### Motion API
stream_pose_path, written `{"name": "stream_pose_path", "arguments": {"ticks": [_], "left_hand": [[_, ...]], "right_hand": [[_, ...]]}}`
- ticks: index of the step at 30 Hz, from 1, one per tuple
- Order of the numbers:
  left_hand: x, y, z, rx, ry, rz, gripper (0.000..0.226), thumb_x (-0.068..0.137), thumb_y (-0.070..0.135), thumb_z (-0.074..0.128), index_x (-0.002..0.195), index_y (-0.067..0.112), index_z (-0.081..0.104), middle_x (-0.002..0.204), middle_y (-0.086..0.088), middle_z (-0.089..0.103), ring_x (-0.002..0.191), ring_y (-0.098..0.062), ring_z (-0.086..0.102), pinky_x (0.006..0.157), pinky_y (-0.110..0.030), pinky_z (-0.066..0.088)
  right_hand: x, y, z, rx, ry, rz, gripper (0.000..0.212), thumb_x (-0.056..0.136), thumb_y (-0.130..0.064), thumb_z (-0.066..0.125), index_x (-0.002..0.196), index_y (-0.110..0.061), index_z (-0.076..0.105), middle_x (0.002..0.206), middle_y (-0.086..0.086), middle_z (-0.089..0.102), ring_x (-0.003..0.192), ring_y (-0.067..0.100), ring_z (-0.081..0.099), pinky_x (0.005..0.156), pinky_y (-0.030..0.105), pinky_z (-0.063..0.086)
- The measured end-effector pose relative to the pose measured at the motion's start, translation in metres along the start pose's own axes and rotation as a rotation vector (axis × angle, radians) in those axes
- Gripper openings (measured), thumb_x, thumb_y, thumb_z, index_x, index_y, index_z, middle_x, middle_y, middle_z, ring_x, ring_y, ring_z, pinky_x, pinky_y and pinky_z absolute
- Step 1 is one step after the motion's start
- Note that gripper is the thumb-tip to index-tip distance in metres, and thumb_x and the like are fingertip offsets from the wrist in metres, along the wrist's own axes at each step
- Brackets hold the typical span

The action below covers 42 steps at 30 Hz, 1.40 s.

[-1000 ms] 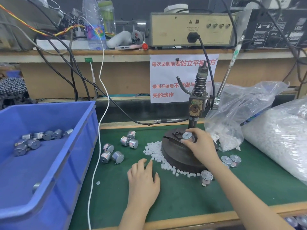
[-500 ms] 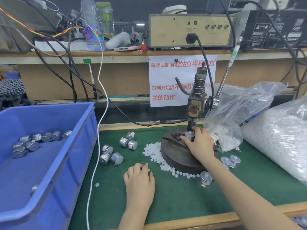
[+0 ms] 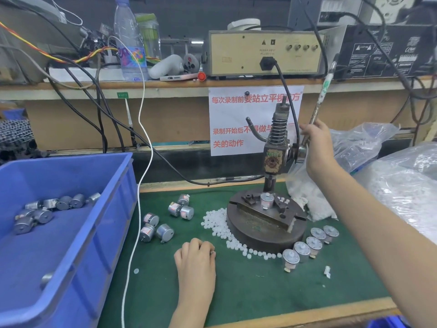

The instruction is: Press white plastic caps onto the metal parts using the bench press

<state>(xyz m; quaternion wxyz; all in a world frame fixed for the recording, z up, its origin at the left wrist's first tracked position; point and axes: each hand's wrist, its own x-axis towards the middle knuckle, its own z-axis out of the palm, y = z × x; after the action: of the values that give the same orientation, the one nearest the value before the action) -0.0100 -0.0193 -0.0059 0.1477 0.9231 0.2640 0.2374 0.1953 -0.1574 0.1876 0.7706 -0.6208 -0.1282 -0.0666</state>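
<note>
Green mat (image 3: 260,292), dark bench press (image 3: 275,159) mid-frame.
Right hand (image 3: 316,147) grips its slim lever (image 3: 325,86), ready to ram the silver cylindrical part (image 3: 267,201) seated beneath; left hand (image 3: 196,259) curls beside scattered white caps (image 3: 220,223), contents unseen.

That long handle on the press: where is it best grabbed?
Probably the taped upper end of the lever, fingers wrapped round from the right. It is a thin rod slanting up from a pivot right of the press, so a higher grip should give more leverage. The right hand grips it lower, near the pivot.
</note>
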Motion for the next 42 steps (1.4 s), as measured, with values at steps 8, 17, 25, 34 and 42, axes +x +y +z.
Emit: {"name": "stream_pose_path", "arguments": {"ticks": [8, 17, 25, 34, 42], "left_hand": [[0.001, 0.001, -0.001, -0.006, -0.007, 0.021, 0.012, 0.094, 0.026, 0.045, 0.098, 0.025, 0.057, 0.102, 0.011, 0.05, 0.1, -0.014, 0.044, 0.082, -0.021, 0.014], [0.001, 0.0, 0.005, 0.03, 0.002, 0.013, 0.016, 0.094, 0.041, 0.044, 0.094, 0.031, 0.057, 0.091, 0.015, 0.044, 0.095, -0.009, 0.042, 0.083, -0.02, 0.015], [0.0, -0.001, 0.003, 0.026, -0.005, 0.014, 0.016, 0.093, 0.04, 0.045, 0.096, 0.031, 0.057, 0.091, 0.016, 0.043, 0.097, -0.009, 0.042, 0.078, -0.02, 0.014], [0.001, -0.001, 0.002, 0.035, -0.047, 0.013, 0.017, 0.094, 0.04, 0.042, 0.098, 0.031, 0.056, 0.093, 0.016, 0.041, 0.099, -0.009, 0.041, 0.08, -0.021, 0.018], [0.001, 0.0, 0.0, 0.06, -0.059, 0.019, 0.018, 0.096, 0.04, 0.038, 0.099, 0.031, 0.053, 0.095, 0.016, 0.04, 0.099, -0.007, 0.04, 0.079, -0.019, 0.015]], "right_hand": [[-0.027, 0.004, -0.004, 0.022, -0.024, -0.147, 0.027, 0.087, -0.003, 0.046, 0.106, -0.022, 0.05, 0.089, -0.006, 0.048, 0.076, -0.005, 0.049, 0.068, 0.013, 0.039], [-0.049, 0.015, -0.02, -0.122, -0.131, -0.298, 0.023, 0.086, 0.004, 0.048, 0.08, -0.018, 0.045, 0.078, -0.005, 0.049, 0.065, -0.008, 0.049, 0.066, 0.006, 0.041], [-0.077, 0.046, -0.04, -0.253, -0.085, -0.208, 0.061, 0.089, -0.001, 0.045, 0.144, -0.021, 0.026, 0.133, -0.012, 0.038, 0.123, 0.001, 0.038, 0.098, 0.016, 0.03], [-0.077, 0.097, -0.028, -0.873, -0.316, -0.17, 0.037, 0.092, -0.02, 0.052, 0.128, -0.01, 0.054, 0.129, 0.005, 0.056, 0.115, 0.017, 0.051, 0.093, 0.025, 0.038], [-0.077, 0.115, -0.016, -1.012, -0.354, -0.365, 0.031, 0.091, -0.017, 0.057, 0.122, -0.013, 0.059, 0.123, 0.003, 0.059, 0.116, 0.019, 0.049, 0.095, 0.022, 0.032]]}}
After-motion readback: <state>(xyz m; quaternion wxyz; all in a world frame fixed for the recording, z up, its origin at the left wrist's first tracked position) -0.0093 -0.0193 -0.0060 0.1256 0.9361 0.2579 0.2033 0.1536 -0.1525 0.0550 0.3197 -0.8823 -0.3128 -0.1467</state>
